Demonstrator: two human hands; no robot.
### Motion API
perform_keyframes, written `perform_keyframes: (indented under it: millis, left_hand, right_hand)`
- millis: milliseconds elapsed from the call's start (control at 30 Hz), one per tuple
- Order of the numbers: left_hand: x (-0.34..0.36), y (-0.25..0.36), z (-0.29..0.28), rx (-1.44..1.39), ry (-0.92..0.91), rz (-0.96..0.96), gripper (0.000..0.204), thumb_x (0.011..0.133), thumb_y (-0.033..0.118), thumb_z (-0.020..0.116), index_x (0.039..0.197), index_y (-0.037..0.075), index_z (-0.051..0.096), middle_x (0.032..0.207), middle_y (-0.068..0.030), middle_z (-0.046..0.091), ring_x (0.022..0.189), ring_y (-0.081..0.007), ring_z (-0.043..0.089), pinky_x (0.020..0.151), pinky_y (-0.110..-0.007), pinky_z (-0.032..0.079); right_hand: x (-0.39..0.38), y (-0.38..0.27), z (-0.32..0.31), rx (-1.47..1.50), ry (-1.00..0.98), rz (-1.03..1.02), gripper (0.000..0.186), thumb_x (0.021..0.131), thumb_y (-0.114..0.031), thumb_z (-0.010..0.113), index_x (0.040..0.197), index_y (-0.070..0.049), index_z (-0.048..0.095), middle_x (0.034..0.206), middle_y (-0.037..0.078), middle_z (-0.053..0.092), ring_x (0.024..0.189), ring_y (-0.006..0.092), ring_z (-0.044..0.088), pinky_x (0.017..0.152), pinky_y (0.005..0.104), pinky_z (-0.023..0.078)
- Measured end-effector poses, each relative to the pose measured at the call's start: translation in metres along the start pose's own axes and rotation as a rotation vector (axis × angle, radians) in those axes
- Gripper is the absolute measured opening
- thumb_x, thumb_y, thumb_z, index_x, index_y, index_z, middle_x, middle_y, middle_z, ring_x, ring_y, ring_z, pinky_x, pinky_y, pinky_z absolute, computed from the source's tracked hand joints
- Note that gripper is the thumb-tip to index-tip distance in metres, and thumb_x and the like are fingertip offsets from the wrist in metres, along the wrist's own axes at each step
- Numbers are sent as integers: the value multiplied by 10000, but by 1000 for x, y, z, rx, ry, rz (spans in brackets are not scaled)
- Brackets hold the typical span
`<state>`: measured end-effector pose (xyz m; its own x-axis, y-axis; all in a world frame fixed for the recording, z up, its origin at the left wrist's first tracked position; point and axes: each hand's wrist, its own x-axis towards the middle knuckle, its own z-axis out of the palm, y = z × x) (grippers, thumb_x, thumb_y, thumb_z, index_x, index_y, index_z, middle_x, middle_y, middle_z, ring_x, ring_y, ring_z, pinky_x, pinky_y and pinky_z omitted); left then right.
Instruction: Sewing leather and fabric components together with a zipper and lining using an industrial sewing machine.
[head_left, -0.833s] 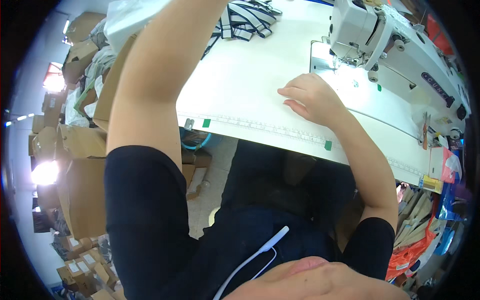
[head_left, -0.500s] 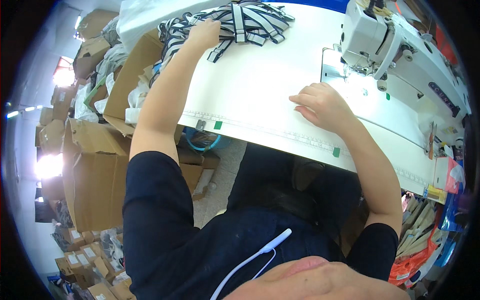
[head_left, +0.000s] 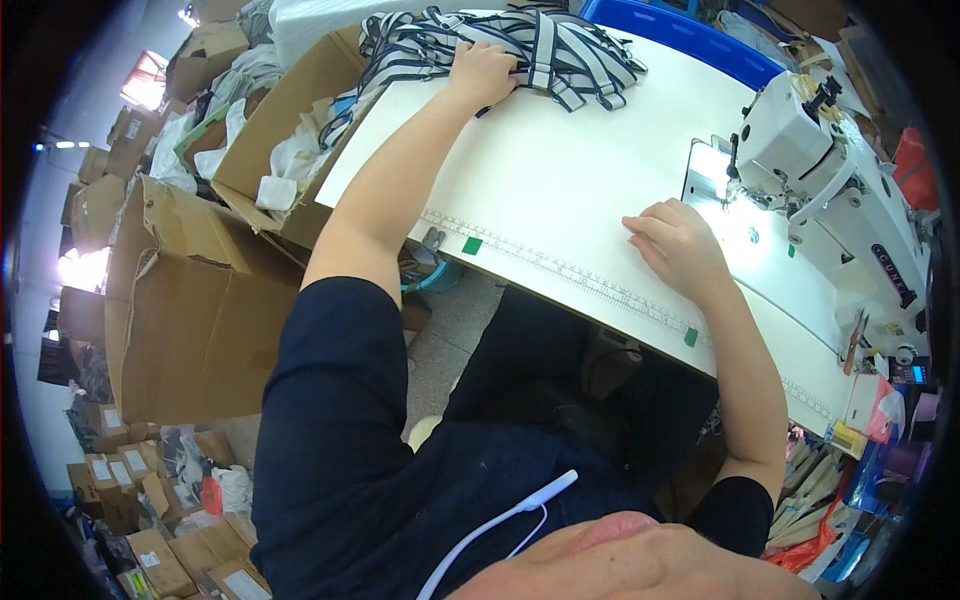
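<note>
A heap of grey-and-navy striped straps (head_left: 590,62) lies at the far side of the white sewing table (head_left: 560,160). My left hand (head_left: 484,74) reaches into its near edge, fingers curled down over a strap; the fingertips are partly hidden among the bands. Over the tabletop, left of the sewing machine (head_left: 800,150), is my right hand (head_left: 682,248). Its fingers are loosely bent, the thumb stands apart, and no object shows in it. The machine's lit needle area (head_left: 738,195) lies just beyond that hand.
Open cardboard boxes (head_left: 190,300) stand left of the table. A blue plastic bin (head_left: 690,40) sits behind it. Along the front edge runs a printed ruler (head_left: 570,270) with green marks. Snips (head_left: 856,340) and small boxes lie at the right end.
The view has swung, so table and machine appear farther right. My left hand has shifted a little rightward along the strap heap. My right hand stays near the machine, its fingers still loosely bent.
</note>
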<state>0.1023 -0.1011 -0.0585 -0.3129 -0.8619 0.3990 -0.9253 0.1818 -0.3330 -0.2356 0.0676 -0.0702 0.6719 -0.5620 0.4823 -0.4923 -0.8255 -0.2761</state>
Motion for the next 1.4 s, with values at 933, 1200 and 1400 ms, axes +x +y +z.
perform_keyframes:
  millis: [933, 1200, 1400]
  left_hand:
    - [-74, 117, -58, -818, -79, 244, 267, 858, 267, 702, 1052, 84, 714, 967, -105, 693, 878, -263, 649, 782, -359, 506]
    - [-66, 121, -46, -743, 512, 460, 86, 767, 107, 712, 825, 119, 650, 821, -23, 628, 821, -222, 608, 749, -362, 443]
    - [-62, 132, -49, -825, 291, 507, 94, 752, 0, 649, 832, 50, 653, 894, -95, 668, 873, -292, 635, 783, -394, 494]
  right_hand:
    - [-17, 22, -47, 181, -259, 747, 243, 827, -268, 717, 964, -72, 679, 773, 94, 677, 671, 168, 627, 655, 300, 464]
    - [-36, 38, -53, -294, -70, 646, 128, 853, -192, 665, 889, -77, 621, 719, 89, 620, 683, 247, 602, 649, 373, 467]
    - [-51, 33, -37, -452, -65, 563, 255, 828, -61, 576, 1070, -96, 648, 934, 127, 681, 937, 314, 646, 842, 445, 498]
